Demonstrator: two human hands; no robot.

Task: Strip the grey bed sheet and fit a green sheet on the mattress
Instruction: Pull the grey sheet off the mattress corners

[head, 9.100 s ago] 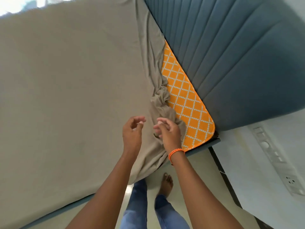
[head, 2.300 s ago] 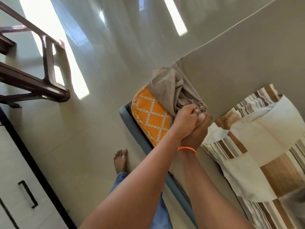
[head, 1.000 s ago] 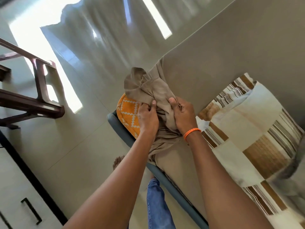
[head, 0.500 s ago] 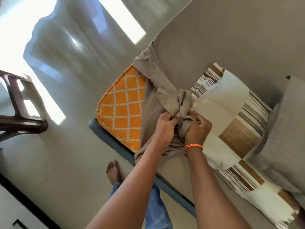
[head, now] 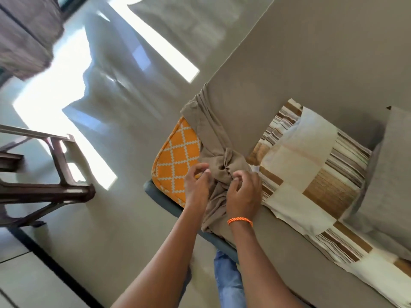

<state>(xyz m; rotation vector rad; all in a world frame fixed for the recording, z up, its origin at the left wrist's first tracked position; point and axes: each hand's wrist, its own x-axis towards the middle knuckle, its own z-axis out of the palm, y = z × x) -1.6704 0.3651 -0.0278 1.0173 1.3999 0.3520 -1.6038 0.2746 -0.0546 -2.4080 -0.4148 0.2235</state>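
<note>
Both our hands, left hand [head: 196, 185] and right hand [head: 243, 192], seem loosely curled over the soft, light grey sheet [head: 220, 165]; we should grab its bunched corner.

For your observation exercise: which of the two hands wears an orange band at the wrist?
The right hand, nearer the striped pillow; the left hand's wrist is bare.

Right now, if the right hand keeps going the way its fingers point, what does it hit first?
Likely the knotted bunch of the grey sheet; the right hand has its fingertips at its edge, pointing up-left. Contact is unclear.
</note>
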